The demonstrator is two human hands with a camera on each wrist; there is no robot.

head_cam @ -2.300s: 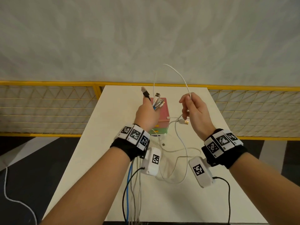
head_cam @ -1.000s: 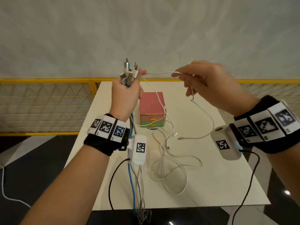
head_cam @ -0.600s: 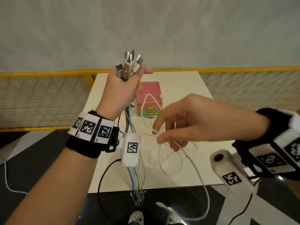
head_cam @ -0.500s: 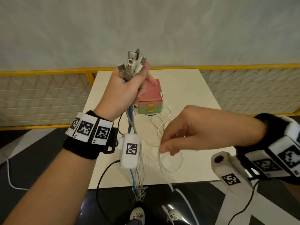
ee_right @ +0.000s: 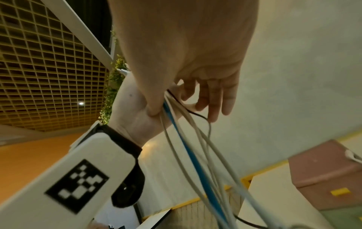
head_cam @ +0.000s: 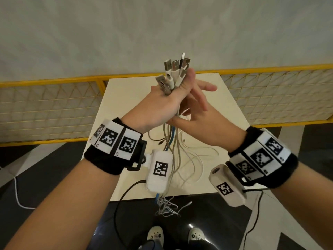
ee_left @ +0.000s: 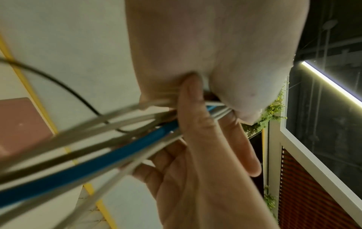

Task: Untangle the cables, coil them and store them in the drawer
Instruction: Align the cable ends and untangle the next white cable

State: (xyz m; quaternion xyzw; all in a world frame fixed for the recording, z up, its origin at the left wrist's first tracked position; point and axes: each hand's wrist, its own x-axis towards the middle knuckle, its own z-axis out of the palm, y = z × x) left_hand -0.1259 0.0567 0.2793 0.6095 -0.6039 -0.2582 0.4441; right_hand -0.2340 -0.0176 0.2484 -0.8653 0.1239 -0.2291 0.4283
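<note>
My left hand point(head_cam: 166, 102) grips a bundle of cables point(head_cam: 173, 141) upright above the table, with the USB plugs point(head_cam: 173, 73) sticking out of the top of the fist. The bundle holds several white and grey leads and one blue cable point(ee_left: 98, 167). It hangs down past the table's front edge. My right hand point(head_cam: 193, 105) is just right of the fist, fingers straight; its thumb point(ee_left: 192, 111) lies across the strands below the fist. The strands run between thumb and fingers point(ee_right: 215, 100). The pink drawer box point(ee_right: 323, 178) shows only in the wrist views.
Loose white cable loops point(head_cam: 196, 165) lie on the cream table point(head_cam: 234, 123) under my hands. Frayed cable ends point(head_cam: 167, 208) dangle over the dark floor by my shoes. A yellow mesh railing point(head_cam: 54, 109) runs behind the table. A black wire point(head_cam: 124, 195) trails from the wrist camera.
My right hand let go of the single white lead and rose to the bundle just under my left fist. My left hand shifted right with the plugs.
</note>
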